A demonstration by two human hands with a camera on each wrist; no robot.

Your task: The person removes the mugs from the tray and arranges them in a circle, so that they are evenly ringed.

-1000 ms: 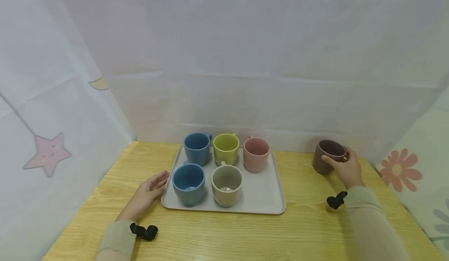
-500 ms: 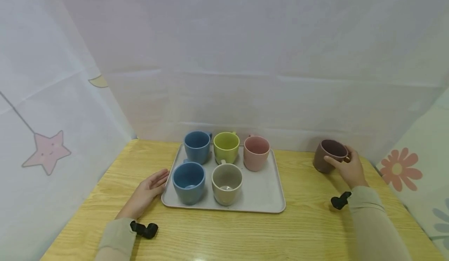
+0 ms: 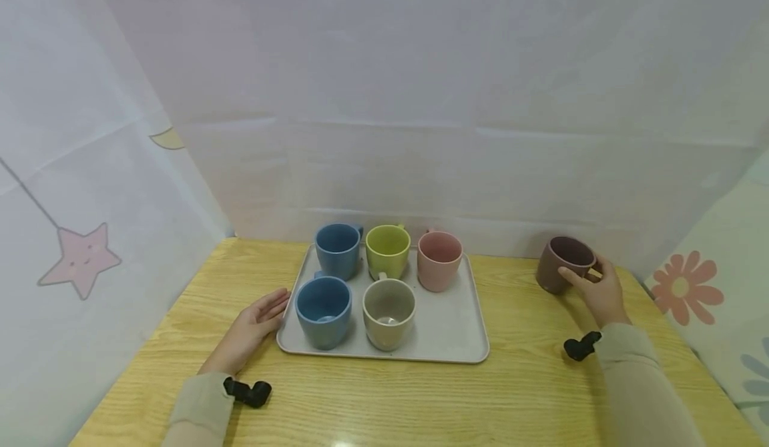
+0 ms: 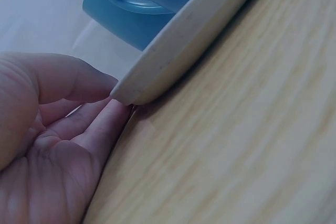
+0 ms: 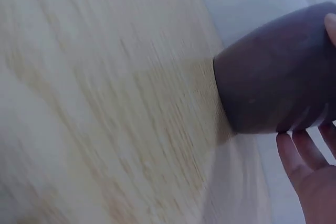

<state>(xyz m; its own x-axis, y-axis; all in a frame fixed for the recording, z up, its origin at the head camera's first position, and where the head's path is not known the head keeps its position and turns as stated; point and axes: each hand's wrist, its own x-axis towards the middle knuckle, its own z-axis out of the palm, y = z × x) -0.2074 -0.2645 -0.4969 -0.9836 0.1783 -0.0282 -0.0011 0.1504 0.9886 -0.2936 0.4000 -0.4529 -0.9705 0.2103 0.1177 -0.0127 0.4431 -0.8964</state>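
My right hand (image 3: 603, 293) holds a dark brown mug (image 3: 548, 268) at the back right of the table. Its thumb lies across the near side below the rim, while the other fingers are at the handle side. In the right wrist view the base of the brown mug (image 5: 273, 77) is right at the tabletop. My left hand (image 3: 246, 330) rests beside the left edge of a pale tray (image 3: 450, 337), fingers fairly straight. In the left wrist view, the thumb and fingertips (image 4: 107, 90) touch the rim of the tray (image 4: 173, 51).
On the tray stand two blue mugs (image 3: 338, 263) (image 3: 324, 330), a yellow-green mug (image 3: 387, 260), a pink mug (image 3: 439, 277) and a grey-beige mug (image 3: 388, 333). The wooden table (image 3: 384, 407) meets a white cloth backdrop (image 3: 384, 100) behind and at both sides.
The right hand and brown mug have shifted very slightly to the right, with the thumb a little farther over. The left hand and tray have stayed in place.
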